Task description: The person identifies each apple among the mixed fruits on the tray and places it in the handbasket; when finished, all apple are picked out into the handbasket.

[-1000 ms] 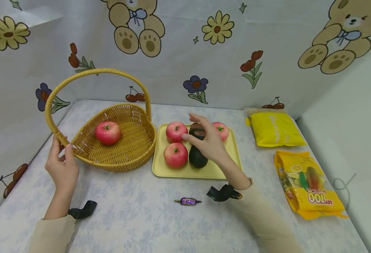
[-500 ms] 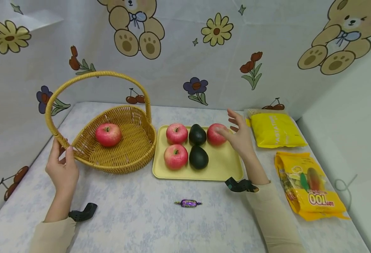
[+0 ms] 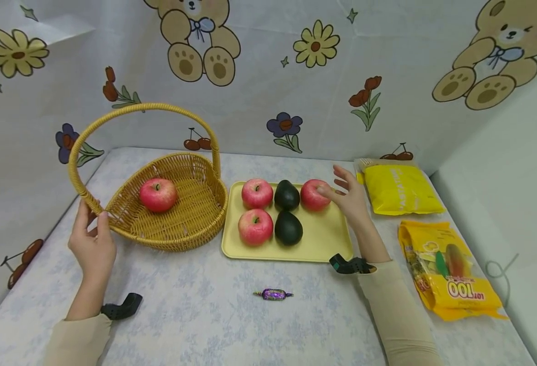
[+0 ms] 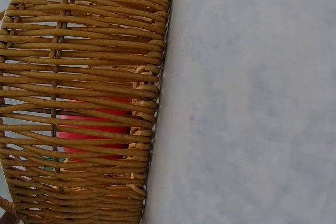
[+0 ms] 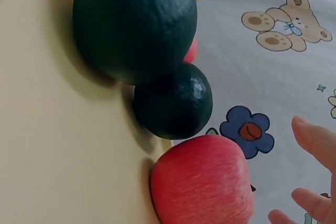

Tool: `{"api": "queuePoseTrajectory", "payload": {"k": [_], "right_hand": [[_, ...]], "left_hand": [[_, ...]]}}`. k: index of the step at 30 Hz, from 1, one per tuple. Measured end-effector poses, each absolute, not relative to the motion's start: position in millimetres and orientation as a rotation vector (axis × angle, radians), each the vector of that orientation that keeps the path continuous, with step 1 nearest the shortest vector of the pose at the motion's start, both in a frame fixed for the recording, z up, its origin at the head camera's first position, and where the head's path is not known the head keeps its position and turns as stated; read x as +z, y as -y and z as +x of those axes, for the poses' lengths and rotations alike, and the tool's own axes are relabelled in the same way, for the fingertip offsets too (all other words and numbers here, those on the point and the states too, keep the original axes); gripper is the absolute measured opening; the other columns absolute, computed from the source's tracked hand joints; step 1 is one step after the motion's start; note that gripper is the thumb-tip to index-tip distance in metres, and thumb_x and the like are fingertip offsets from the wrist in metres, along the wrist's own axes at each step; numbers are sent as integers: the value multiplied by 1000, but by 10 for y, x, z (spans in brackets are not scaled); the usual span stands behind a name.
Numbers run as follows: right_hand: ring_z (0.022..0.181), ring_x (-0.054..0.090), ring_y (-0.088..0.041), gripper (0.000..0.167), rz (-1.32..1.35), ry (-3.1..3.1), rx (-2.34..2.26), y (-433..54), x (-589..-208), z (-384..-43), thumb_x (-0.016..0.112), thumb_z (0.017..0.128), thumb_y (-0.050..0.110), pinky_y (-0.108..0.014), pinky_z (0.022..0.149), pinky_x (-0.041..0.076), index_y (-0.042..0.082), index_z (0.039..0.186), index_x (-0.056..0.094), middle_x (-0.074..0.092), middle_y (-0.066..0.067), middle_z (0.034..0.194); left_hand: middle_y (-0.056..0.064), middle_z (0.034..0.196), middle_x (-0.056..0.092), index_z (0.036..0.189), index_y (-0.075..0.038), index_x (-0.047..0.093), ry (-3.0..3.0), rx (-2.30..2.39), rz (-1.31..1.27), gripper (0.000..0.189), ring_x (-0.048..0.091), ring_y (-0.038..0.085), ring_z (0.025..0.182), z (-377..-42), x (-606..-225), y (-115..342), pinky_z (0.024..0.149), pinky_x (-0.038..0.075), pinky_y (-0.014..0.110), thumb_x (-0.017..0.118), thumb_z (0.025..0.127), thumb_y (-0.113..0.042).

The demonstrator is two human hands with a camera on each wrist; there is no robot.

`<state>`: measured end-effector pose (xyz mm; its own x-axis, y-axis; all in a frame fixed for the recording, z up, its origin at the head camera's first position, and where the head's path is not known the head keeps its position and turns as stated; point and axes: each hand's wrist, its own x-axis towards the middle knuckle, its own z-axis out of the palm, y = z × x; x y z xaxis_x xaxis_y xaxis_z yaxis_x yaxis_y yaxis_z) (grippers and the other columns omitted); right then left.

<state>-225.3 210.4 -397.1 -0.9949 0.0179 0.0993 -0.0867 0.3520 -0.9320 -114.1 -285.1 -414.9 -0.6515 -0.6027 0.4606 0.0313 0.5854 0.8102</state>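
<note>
My left hand (image 3: 93, 249) grips the woven basket (image 3: 167, 243) where its tall handle meets the left rim. One red apple (image 3: 158, 195) sits inside, and in the left wrist view its red shows through the basket's weave (image 4: 79, 85). To the right, a yellow tray (image 3: 325, 241) bears two dark green avocados (image 3: 288, 229) and three red apples. My right hand (image 3: 352, 203) is spread at the tray's far right apple (image 3: 314, 197), thumb overlapping its edge in the head view. The right wrist view shows fingertips (image 5: 310, 135) apart from that apple (image 5: 202, 182).
A purple-wrapped candy (image 3: 274, 294) lies in front of the tray. On the right side are a yellow packet (image 3: 401, 189) and an orange-yellow snack bag (image 3: 455, 284). A bear-patterned cloth (image 3: 250, 101) hangs behind the table, and a white wall (image 3: 519, 203) bounds the right.
My right hand has moved right from above the avocados to the right apple, then slightly lower. The left hand has stayed on the basket, which has not moved.
</note>
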Motion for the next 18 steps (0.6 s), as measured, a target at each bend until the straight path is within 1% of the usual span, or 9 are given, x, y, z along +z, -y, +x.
{"api": "queuePoseTrajectory", "payload": {"k": [5,9,12,18], "right_hand": [[137,36,-35,80,64,2533,1757,-2125,-3993,-2264,75,86,22,-50,113,33,15,153,33,36,-13,154],[138,34,-37,82,62,2569,1793,-2125,-4032,-2286,74,86,15,-49,115,30,16,154,29,33,-15,156],[139,33,-36,84,54,2591,1816,-2122,-4074,-2304,74,86,13,-48,115,30,18,155,27,31,-16,156],[134,35,-36,89,78,2628,1789,-2135,-4161,-2327,77,83,18,-50,112,34,19,156,25,29,-17,157]], "left_hand": [[3,133,62,145,-33,46,2061,-1083,454,46,51,-5,110,-1159,-4155,2852,80,42,10,52,101,-20],[4,134,61,145,-36,43,2070,-1076,460,46,51,-4,112,-1153,-4159,2852,81,41,9,50,102,-22],[5,135,60,145,-37,42,2077,-1062,461,46,52,-4,113,-1138,-4158,2852,81,41,9,49,102,-23],[3,135,60,146,-33,44,2073,-1068,457,46,51,-6,108,-1127,-4148,2838,80,41,8,50,102,-20]]}}
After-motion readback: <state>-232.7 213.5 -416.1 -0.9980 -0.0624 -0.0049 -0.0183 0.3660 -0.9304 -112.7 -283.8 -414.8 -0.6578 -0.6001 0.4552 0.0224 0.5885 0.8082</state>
